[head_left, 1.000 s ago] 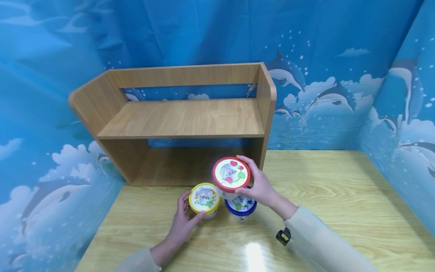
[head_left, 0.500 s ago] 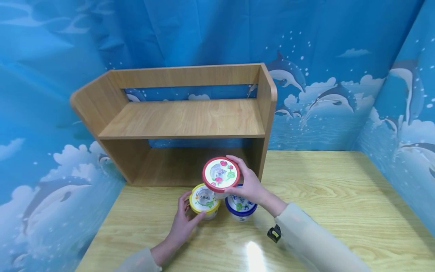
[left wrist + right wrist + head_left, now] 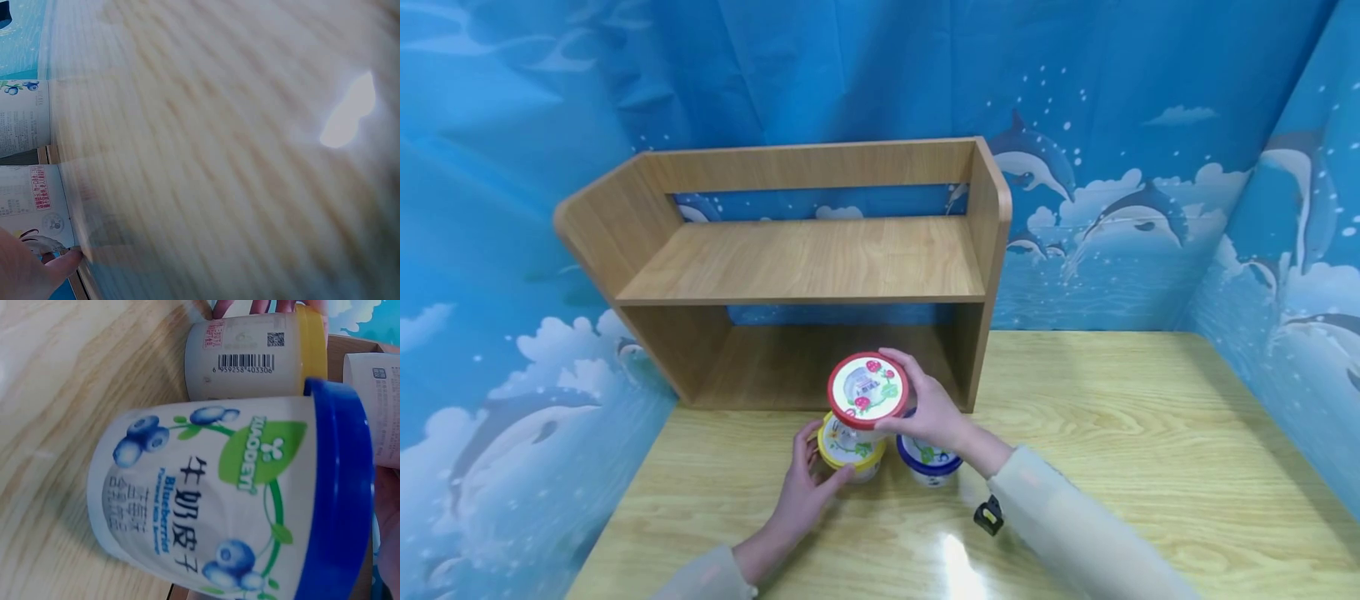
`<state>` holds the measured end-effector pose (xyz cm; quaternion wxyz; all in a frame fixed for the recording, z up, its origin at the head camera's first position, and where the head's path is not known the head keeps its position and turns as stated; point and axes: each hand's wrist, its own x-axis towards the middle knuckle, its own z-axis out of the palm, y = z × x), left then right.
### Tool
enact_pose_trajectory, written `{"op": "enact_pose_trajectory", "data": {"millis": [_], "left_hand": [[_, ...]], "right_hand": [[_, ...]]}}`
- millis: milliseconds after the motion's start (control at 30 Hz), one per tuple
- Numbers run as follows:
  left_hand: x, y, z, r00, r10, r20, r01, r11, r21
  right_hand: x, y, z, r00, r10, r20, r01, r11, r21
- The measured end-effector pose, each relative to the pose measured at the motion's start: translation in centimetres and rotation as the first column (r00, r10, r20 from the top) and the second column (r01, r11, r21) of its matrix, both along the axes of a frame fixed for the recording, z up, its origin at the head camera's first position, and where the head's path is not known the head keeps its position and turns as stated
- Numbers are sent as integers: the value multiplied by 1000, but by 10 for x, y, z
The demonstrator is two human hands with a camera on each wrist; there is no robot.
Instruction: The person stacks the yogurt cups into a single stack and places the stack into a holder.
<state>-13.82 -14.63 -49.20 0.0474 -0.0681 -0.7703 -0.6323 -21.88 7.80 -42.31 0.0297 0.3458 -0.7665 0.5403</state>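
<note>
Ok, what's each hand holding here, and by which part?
The right hand holds the red-lidded tub by the rim at its right side; the left hand grips the yellow-lidded tub around its left side.

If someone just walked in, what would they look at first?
Probably the red-lidded tub, held by the right hand in front of the wooden shelf. Next, perhaps, the yellow-lidded tub in the left hand, and the blue-lidded tub near it on the table. Behind everything, dolphins leap across a bright blue backdrop.
</note>
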Motion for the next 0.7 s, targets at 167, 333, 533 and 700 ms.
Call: {"op": "enact_pose_trajectory", "data": {"millis": [167, 333, 533, 700], "left_hand": [[-1, -1, -1, 1000, -1, 0, 1, 1000, -9], [-2, -1, -2, 1000, 2, 6, -2, 1000, -18], [-3, -2, -3, 1000, 4, 20, -4, 1000, -18], [-4, -2, -6, 1000, 3, 5, -3, 1000, -18]], "right_hand": [[0, -5, -2, 999, 38, 21, -38, 999, -12], [2, -8, -1, 998, 40, 58, -40, 999, 10], [12, -12, 11, 998, 33, 55, -35, 999, 28], [2, -16, -7, 998, 34, 44, -36, 998, 46]]}}
